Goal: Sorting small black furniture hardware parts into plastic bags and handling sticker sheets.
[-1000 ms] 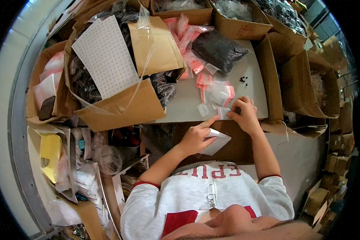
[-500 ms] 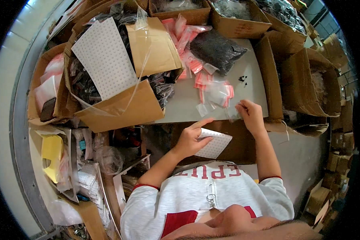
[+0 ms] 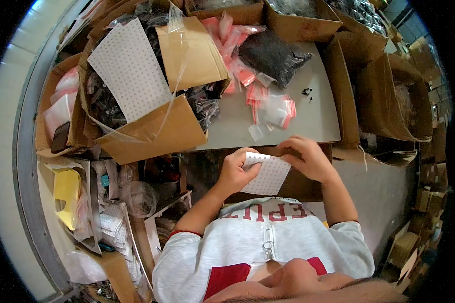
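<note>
On the near side of the grey tabletop (image 3: 321, 118) is a white dotted sheet (image 3: 268, 177), probably light, flexible and easily creased, best held by its edges. The right hand (image 3: 308, 158) curls its fingers at the far right corner, grip unclear; the left hand (image 3: 233, 171) pinches the left edge. Small black parts (image 3: 307, 92) lie on the tabletop.

On my feed, I've got the pale tabletop (image 3: 318, 117): dark bulging bag (image 3: 270, 56) at twelve o'clock, red-edged clear bags (image 3: 277, 112) mid-table, tiny black pieces (image 3: 306, 92) at three, small clear packet (image 3: 255, 132) at seven!
</note>
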The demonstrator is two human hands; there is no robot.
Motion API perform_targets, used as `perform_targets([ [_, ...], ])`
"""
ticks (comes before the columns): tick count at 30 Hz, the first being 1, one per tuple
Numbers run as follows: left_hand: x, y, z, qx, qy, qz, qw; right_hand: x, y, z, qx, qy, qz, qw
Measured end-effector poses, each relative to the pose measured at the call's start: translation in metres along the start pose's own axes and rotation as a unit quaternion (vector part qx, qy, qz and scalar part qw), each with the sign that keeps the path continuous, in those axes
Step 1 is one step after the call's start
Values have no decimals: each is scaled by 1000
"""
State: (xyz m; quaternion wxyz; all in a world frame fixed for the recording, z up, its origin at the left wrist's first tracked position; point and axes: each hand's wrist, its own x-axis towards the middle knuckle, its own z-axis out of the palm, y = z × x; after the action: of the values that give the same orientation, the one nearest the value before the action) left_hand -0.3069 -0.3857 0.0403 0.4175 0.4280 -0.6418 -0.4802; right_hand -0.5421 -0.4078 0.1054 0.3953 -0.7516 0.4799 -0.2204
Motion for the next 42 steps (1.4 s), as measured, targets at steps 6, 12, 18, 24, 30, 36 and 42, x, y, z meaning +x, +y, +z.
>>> perform_targets([
  [6,4,12,-3,52,-10,17,998,5,-6,24,-51,23,-26,998],
  [12,3,16,-16,101,-27,65,992,4,-1,42,-84,75,-45,993],
  [18,-16,15,-37,87,17,-51,995,-10,19,40,12,-19,21,1000],
  [24,-38,10,-70,50,84,-107,989,-45,101,82,-191,-177,143,955],
  [30,-40,10,-64,78,86,-102,988,-36,106,107,-257,-258,222,904],
  [36,-37,9,-66,81,86,-83,989,-32,107,86,-366,-238,238,868],
  [42,-33,-1,-66,63,82,-70,992,1,11,44,-162,-142,19,976],
])
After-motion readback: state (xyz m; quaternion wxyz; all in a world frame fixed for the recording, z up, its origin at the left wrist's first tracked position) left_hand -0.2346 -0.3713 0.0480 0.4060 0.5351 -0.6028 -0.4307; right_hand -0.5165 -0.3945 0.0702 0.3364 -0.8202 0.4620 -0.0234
